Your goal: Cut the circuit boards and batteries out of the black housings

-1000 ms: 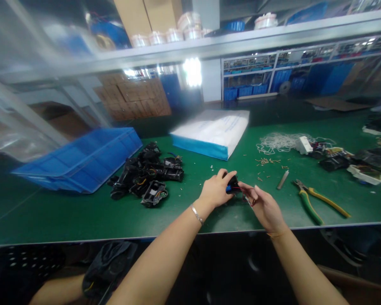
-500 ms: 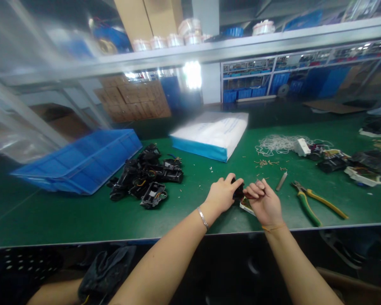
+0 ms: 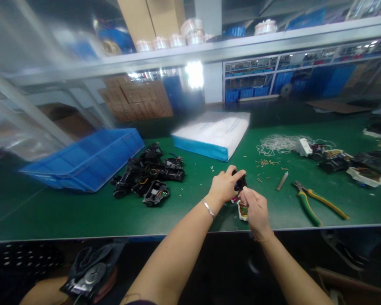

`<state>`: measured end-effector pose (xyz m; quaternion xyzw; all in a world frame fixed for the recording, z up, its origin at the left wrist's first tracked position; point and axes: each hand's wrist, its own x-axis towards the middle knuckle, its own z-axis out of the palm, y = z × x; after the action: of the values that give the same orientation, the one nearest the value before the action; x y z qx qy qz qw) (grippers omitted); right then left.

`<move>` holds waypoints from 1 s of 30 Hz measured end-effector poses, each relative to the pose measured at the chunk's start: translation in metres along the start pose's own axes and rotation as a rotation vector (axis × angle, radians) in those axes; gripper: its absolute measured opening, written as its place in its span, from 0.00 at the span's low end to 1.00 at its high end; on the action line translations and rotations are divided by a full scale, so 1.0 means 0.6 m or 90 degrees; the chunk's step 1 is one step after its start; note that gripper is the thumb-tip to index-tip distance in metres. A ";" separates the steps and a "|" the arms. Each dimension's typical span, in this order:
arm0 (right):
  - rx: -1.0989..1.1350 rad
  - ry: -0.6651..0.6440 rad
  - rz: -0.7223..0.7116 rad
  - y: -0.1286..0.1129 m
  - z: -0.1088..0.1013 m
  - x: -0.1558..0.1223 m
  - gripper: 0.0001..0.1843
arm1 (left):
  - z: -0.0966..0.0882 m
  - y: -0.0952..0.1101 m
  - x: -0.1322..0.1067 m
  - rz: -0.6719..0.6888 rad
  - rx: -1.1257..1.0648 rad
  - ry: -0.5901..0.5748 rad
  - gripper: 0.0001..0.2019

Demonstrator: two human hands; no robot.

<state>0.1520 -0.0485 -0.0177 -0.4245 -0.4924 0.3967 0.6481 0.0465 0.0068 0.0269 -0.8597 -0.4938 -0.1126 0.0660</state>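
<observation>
My left hand (image 3: 222,186) is closed around a small black device part (image 3: 241,182) on the green bench, near its front edge. My right hand (image 3: 256,208) has its fingertips pinched together against the near side of that part; what they grip, if anything, is hidden. Just below the fingers lies a white casing piece (image 3: 243,211) with a green circuit board inside. To the right are a small grey stick-like tool (image 3: 282,181) and pliers (image 3: 307,199) with green and yellow handles, their jaws pointing away from me.
A heap of black device parts (image 3: 152,169) lies left, beside a blue bin (image 3: 89,163). A white and blue package (image 3: 211,135) is behind. Loose screws (image 3: 266,162), tangled white cords (image 3: 281,144) and opened devices (image 3: 365,176) lie right. Another person's arm (image 3: 46,290) shows lower left.
My right hand has turned and come down and left, its fingers now against the black part. The white casing piece shows more fully. At lower left, a metallic device appears by the other person's arm.
</observation>
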 end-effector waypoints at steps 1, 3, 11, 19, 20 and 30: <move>-0.010 -0.003 -0.001 -0.003 -0.001 0.001 0.23 | 0.001 0.004 0.002 0.000 0.001 0.004 0.28; -0.036 -0.003 -0.011 -0.013 0.001 -0.003 0.23 | 0.003 0.007 0.006 0.013 0.002 0.007 0.28; -0.134 -0.207 -0.219 -0.132 0.035 -0.094 0.21 | 0.001 -0.078 0.014 -0.192 0.104 -0.029 0.28; 0.005 -0.007 -0.134 -0.159 0.003 -0.015 0.21 | -0.056 -0.036 0.004 -0.076 0.073 0.081 0.36; 0.006 -0.026 -0.120 -0.163 -0.002 -0.008 0.21 | -0.060 -0.034 0.002 -0.080 0.071 0.075 0.36; -0.441 0.109 -0.223 -0.307 -0.188 -0.004 0.19 | -0.051 -0.048 -0.007 -0.064 0.045 0.068 0.33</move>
<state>0.2793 -0.1286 0.1374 -0.5590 -0.6065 0.0537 0.5628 0.0154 0.0108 0.0553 -0.8236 -0.5361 -0.1436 0.1167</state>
